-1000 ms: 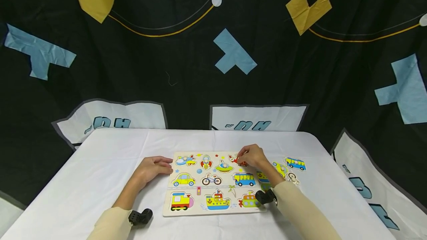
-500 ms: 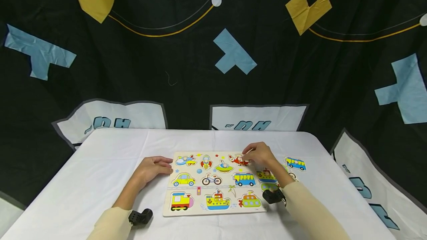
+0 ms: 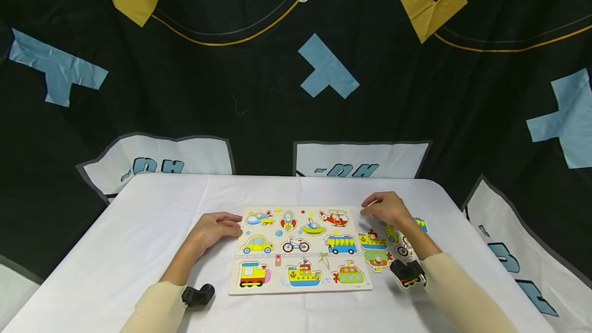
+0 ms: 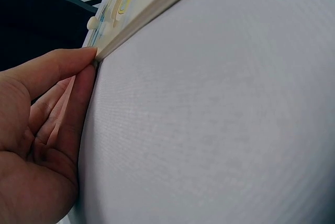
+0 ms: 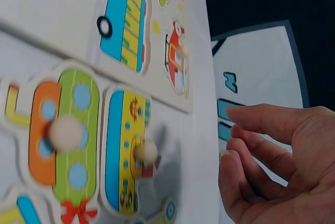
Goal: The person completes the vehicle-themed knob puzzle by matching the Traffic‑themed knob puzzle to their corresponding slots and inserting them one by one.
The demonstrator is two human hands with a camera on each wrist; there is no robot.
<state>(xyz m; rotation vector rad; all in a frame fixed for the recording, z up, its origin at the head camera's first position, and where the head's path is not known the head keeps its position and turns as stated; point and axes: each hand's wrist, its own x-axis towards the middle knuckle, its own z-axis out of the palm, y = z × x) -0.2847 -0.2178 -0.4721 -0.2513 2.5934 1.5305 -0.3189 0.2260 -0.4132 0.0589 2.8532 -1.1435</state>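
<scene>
A wooden vehicle puzzle board (image 3: pixel 319 267) lies flat on the white table. My left hand (image 3: pixel 214 233) touches its left edge; in the left wrist view the fingertips (image 4: pixel 86 56) meet the board's edge. The red helicopter piece (image 3: pixel 335 218) sits in its recess at the upper right, its knob visible in the right wrist view. Just beyond the board's right edge, my right hand (image 3: pixel 387 208) hovers with nothing between its loosely bent fingers. Below it lie a loose ship piece (image 3: pixel 372 240), a submarine piece (image 3: pixel 376 259), a car piece (image 3: pixel 389 231) and a bicycle piece (image 3: pixel 403 248).
A bus piece (image 3: pixel 421 223) shows partly behind the right wrist. The train piece (image 3: pixel 409 282) is mostly covered by the right wrist camera (image 3: pixel 407 270). Airplane (image 3: pixel 260 218), rocket (image 3: pixel 288 221) and flying saucer (image 3: pixel 313 227) pieces sit in the board. A dark curtain (image 3: pixel 259 91) hangs behind the table.
My right hand has let go of the helicopter piece and moved right, off the board, over the loose pieces. The left hand stays at the board's edge. The head view has shifted slightly.
</scene>
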